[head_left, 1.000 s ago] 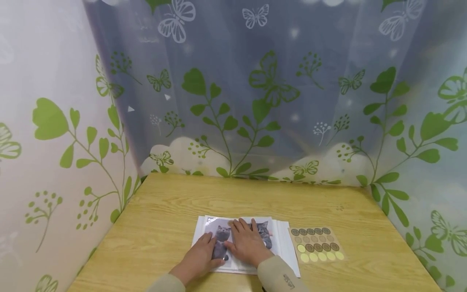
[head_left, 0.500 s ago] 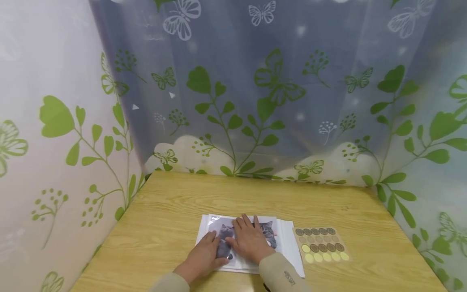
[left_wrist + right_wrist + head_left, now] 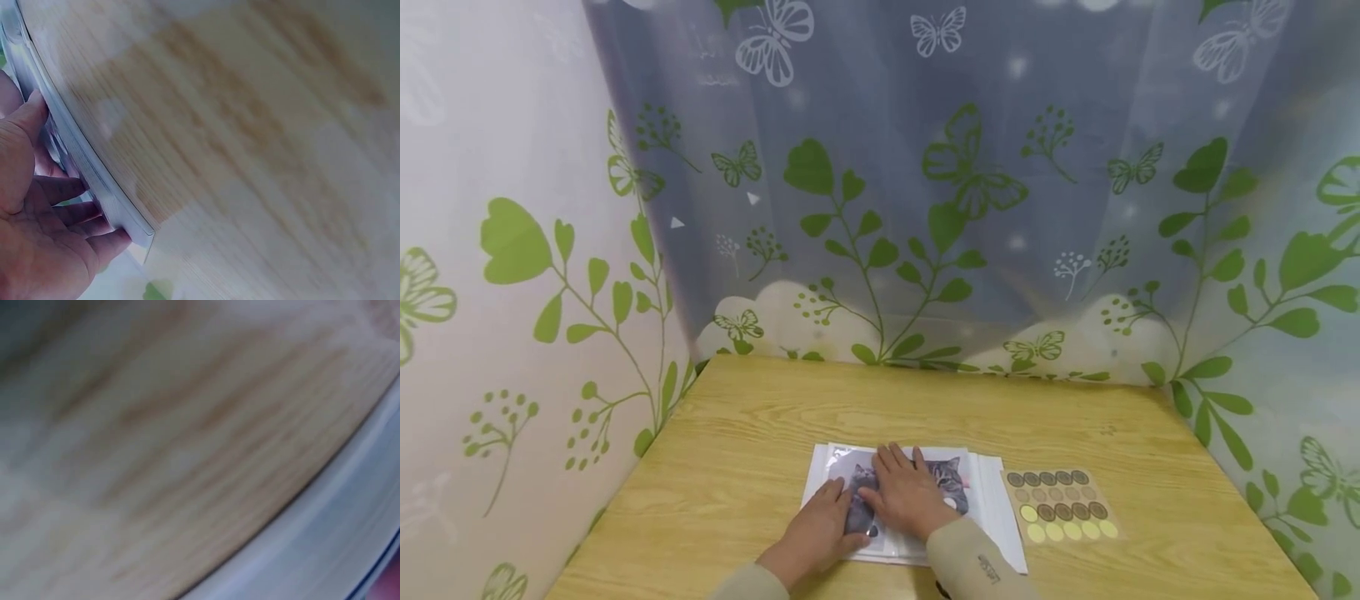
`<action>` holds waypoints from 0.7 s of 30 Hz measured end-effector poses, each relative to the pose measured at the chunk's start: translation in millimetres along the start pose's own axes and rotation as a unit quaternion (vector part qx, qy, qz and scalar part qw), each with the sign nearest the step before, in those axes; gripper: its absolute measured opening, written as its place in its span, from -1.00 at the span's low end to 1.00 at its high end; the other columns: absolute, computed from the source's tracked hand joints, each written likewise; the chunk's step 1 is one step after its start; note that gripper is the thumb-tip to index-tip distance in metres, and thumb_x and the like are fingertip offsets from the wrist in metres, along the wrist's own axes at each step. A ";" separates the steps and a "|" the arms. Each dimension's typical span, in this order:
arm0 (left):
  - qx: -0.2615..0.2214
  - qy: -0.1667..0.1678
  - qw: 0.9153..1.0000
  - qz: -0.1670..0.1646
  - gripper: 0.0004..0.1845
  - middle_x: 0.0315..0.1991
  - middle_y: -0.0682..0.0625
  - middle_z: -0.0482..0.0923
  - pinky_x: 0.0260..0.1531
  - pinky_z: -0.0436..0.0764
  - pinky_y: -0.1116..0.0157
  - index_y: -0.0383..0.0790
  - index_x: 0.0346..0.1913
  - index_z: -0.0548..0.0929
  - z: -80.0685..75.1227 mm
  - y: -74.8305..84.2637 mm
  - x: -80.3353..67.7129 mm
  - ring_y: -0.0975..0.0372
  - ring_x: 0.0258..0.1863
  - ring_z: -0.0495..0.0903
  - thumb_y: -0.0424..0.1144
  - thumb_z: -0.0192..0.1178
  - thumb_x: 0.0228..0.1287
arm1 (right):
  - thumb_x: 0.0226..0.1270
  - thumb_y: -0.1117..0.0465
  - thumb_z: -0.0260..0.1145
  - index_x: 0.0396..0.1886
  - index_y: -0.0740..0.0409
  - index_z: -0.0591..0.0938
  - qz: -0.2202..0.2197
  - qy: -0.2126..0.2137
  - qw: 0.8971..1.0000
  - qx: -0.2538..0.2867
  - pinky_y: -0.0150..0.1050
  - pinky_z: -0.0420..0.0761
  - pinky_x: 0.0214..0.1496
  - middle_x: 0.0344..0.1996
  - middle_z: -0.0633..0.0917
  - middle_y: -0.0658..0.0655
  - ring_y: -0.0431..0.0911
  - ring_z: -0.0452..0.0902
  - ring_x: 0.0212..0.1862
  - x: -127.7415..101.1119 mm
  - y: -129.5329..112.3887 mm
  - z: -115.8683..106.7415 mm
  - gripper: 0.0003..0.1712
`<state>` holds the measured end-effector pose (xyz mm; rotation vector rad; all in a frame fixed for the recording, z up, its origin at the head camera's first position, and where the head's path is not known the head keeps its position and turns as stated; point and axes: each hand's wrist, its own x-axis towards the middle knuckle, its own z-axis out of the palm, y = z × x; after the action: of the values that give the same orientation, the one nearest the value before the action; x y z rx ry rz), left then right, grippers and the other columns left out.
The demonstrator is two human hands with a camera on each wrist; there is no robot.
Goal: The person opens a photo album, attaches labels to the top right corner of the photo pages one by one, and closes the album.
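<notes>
Both my hands lie flat, fingers straight, on the photo album point(image 3: 981, 508); left hand point(image 3: 820, 527) covers one cat photo point(image 3: 859, 500); right hand point(image 3: 906, 496) presses beside it.

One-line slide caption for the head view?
Left hand and right hand pressed flat on white photo album beside tan sticker sheet on wooden table.

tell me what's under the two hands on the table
Both the left hand and the right hand lie flat on a photo album open at grey cat photos. The hands cover the middle of the page, so what lies there is hidden.
</notes>
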<state>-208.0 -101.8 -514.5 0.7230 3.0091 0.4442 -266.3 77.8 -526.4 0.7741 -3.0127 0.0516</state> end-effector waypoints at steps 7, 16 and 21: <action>0.004 0.005 1.000 0.001 -0.15 0.29 -0.48 0.33 0.33 0.31 -0.06 -0.59 0.26 0.42 0.6 1.8 0.2 -0.24 0.32 0.32 0.13 0.32 0.22 | 0.52 -0.32 -0.18 0.52 0.09 0.27 -0.005 -0.011 1.000 -0.008 0.16 -0.02 0.52 0.51 0.23 0.13 0.04 0.04 0.53 -1.8 -6.2 0.8 -0.19; 0.012 0.003 1.000 0.004 -0.16 0.29 -0.47 0.34 0.35 0.30 -0.04 -0.61 0.24 0.43 2.6 1.2 2.1 -0.23 0.33 0.31 0.12 0.32 0.22 | 0.54 -0.31 -0.21 0.52 0.10 0.27 -0.014 0.005 1.000 -0.014 0.17 -0.03 0.52 0.51 0.24 0.11 0.04 0.04 0.53 -9.2 -4.3 4.0 -0.20; 0.002 0.004 1.000 0.004 -0.17 0.28 -0.48 0.34 0.34 0.29 -0.06 -0.62 0.23 0.43 -1.1 2.8 0.7 -0.24 0.33 0.31 0.09 0.34 0.22 | 0.55 -0.30 -0.21 0.52 0.09 0.28 -0.029 0.005 0.999 -0.019 0.18 0.01 0.51 0.50 0.25 0.11 0.02 0.06 0.52 -14.0 -5.3 1.0 -0.22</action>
<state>-207.5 -99.4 -512.6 0.7345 3.0176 0.4419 -251.5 79.9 -527.8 0.8535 -2.9704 -0.0023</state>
